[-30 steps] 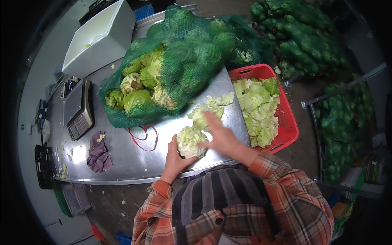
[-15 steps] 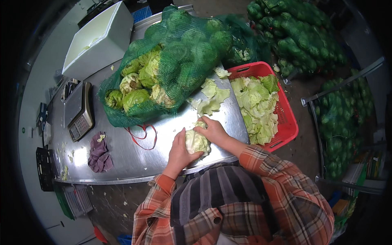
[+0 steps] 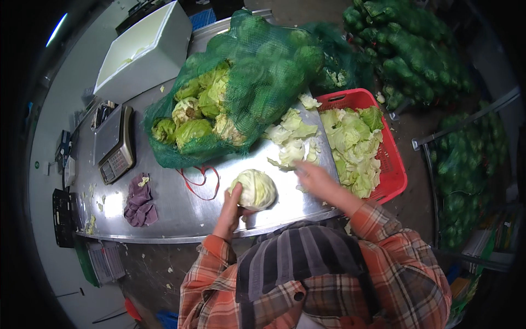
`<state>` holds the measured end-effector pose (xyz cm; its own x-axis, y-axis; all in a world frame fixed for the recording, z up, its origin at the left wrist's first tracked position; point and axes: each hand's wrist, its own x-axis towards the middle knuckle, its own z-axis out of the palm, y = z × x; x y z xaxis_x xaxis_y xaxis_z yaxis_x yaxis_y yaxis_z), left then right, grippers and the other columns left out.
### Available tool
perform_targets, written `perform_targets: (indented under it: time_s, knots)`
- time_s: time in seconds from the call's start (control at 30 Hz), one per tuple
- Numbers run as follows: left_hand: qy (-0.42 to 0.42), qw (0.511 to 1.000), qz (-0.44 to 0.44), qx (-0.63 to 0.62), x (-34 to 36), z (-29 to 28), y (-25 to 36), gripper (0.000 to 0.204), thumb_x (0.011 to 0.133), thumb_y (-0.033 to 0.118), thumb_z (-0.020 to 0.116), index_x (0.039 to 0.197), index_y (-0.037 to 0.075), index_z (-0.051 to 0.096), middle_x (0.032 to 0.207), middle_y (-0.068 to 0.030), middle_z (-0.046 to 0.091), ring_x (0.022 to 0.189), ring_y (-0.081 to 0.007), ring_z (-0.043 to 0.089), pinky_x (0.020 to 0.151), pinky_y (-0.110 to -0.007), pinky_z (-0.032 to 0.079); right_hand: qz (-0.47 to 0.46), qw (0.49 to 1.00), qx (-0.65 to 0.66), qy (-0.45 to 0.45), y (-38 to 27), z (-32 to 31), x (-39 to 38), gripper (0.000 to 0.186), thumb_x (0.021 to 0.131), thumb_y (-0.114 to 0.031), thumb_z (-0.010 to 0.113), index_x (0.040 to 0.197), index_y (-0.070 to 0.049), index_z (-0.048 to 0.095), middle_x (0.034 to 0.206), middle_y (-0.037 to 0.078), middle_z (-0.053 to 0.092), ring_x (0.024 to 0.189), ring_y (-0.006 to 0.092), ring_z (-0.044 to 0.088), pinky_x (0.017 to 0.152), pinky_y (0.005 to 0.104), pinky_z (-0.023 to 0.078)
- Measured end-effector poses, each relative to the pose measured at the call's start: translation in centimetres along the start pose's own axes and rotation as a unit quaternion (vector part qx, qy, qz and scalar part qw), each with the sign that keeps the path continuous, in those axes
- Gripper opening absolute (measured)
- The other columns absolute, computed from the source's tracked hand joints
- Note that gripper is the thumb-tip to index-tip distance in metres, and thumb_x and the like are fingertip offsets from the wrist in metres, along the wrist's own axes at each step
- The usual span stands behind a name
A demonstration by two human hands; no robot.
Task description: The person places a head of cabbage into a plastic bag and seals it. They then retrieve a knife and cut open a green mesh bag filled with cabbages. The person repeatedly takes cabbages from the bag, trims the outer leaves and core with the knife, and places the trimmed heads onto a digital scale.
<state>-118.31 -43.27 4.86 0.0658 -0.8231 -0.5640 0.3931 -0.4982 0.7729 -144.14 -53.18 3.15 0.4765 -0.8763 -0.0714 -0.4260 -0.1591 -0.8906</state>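
A pale green cabbage head (image 3: pixel 253 189) rests on the steel table in front of me. My left hand (image 3: pixel 230 208) grips it from its left side, thumb on top and fingers curled beneath. Off to the right of the cabbage, my right hand (image 3: pixel 316 181) is over the near edge of a pile of loose cabbage leaves (image 3: pixel 293 134). Motion smears its fingers, so whether anything is in them cannot be made out. Behind the cabbage lies a green mesh sack (image 3: pixel 263 82), its open end showing several cabbages (image 3: pixel 193 133).
Right of the steel table (image 3: pixel 181 225) stands a red basket (image 3: pixel 395 159) full of leaves. A scale (image 3: pixel 115 148), a purple cloth (image 3: pixel 141 203) and a red cord (image 3: pixel 200 189) are at left. A white foam box (image 3: pixel 137 55) stands behind. More filled sacks (image 3: pixel 422 55) are far right.
My right hand has left the cabbage and moved right to the leaves, where another leaf now lies. My left hand still holds the cabbage, which has turned. The whole view has shifted slightly.
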Motion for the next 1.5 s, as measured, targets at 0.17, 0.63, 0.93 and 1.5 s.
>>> perform_targets:
  time_s: [0.17,0.63,0.93,1.5]
  knots:
    - [0.073,0.920,0.088,0.375,1.7,1.0,-4.1,0.083,0.079,0.044,0.068,0.133,-0.004,0.028,0.120,-0.0238,0.049,0.112,-0.0319,0.053,0.085,-0.037,0.050,0.122,0.982,0.112,-0.091,-2.9,1.3,-0.2,0.050,0.092,-0.033,0.053,0.136,-0.014,0.040,0.084,0.018,0.062,0.044,0.0176,0.050,0.050,0.0311,0.047]
    - [0.041,0.878,0.237,0.414,5.4,4.8,-3.4,0.106,0.062,0.031,0.082,0.138,-0.009,0.021,0.128,-0.0265,0.036,0.120,-0.0353,0.040,0.100,-0.038,0.036,0.012,0.993,-0.113,-0.030,-1.6,0.9,0.8,0.049,0.097,-0.037,0.033,0.126,0.002,0.041,0.115,0.027,0.054,0.103,0.0416,0.054,0.087,0.0447,0.043]
    - [-0.032,0.924,0.225,0.307,1.8,2.7,-5.2,0.107,0.060,0.015,0.084,0.140,0.000,0.015,0.133,-0.0207,0.035,0.125,-0.0309,0.038,0.103,-0.038,0.034,0.281,0.955,0.092,-0.029,0.8,-1.5,1.8,0.041,0.093,-0.041,0.045,0.099,0.000,0.049,0.060,0.011,0.054,0.041,0.0208,0.052,0.042,0.0332,0.045]
    - [-0.015,0.970,0.141,-0.196,0.8,3.7,-3.0,0.072,0.078,0.017,0.068,0.137,0.009,0.027,0.129,-0.0113,0.043,0.120,-0.0252,0.045,0.102,-0.038,0.037,0.015,0.998,-0.065,0.008,-6.7,1.0,-1.2,0.104,0.069,-0.051,0.073,0.143,-0.005,0.016,0.141,0.026,0.030,0.116,0.0427,0.048,0.089,0.0414,0.048]
